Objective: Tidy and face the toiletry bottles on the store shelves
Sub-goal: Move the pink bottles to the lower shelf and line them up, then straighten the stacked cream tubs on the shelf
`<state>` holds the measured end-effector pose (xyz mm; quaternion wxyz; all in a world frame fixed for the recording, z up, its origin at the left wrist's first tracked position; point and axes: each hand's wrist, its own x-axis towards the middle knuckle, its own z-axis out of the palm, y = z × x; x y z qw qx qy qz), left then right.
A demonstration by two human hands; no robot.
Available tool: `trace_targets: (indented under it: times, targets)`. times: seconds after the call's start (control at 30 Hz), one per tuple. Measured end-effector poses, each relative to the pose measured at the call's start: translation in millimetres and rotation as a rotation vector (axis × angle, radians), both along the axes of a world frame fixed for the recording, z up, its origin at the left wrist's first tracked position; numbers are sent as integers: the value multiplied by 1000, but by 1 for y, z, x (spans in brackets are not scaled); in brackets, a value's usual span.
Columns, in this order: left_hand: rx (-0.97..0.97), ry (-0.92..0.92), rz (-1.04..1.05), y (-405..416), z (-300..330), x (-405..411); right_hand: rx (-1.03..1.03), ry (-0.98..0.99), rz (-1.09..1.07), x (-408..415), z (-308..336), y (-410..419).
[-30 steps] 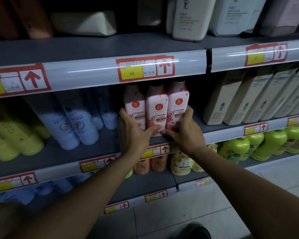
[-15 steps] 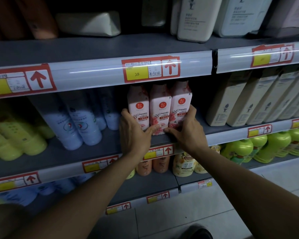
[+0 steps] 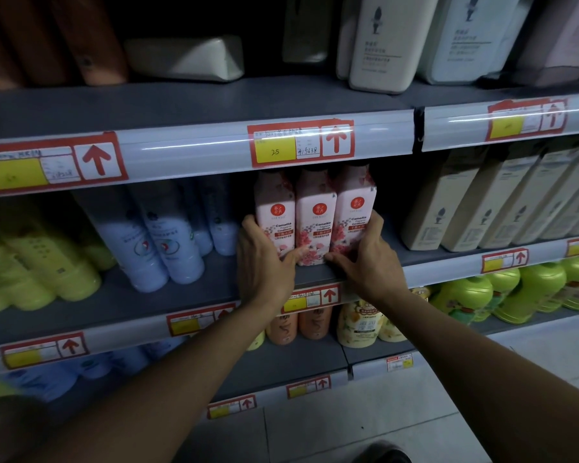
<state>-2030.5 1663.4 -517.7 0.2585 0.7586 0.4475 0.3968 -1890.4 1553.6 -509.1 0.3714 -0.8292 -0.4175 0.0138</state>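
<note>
Camellia bottles (image 3: 311,217): rigid, glossy, likely slippery, probably heavy if full. Clamped as a trio between left hand (image 3: 264,259) and right hand (image 3: 365,262), fingers curled round outer sides, thumbs touching fronts. Best gripped low.

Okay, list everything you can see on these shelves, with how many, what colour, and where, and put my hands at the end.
Camellia conditioner bottles: three showing, pink-white, middle shelf centre, side by side.
Blue bottles: several, pale blue, middle shelf, left of the pink ones.
Yellow-green bottles: several, middle shelf far left.
Beige bottles: a row, middle shelf right.
White bottles: a few, top shelf right.
Brown bottles: at least two, top shelf left.
Pale pack: one, lying on top shelf.
Orange bottles: two, lower shelf centre.
Cream-yellow bottles: two, lower shelf.
Green bottles: several, lower shelf right.
Price tags: red and yellow, on shelf edges.
Left hand: on the left pink bottle.
Right hand: on the right pink bottle.
</note>
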Motion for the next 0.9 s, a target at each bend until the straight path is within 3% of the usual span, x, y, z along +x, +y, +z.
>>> trace_targets:
  times: [0.27,0.47,0.7,0.9]
  targets:
    - [-45,-24,-132,2,2,-19,19,-4,-9,-4,-1,-1]
    - [29,48,-167,-4,14,-64,61,-64,-175,-18,6,4]
    - [121,120,-166,-7,35,-146,181,30,-402,-75,14,24]
    - [110,88,-138,11,49,-208,291,40,7,-149,2,33]
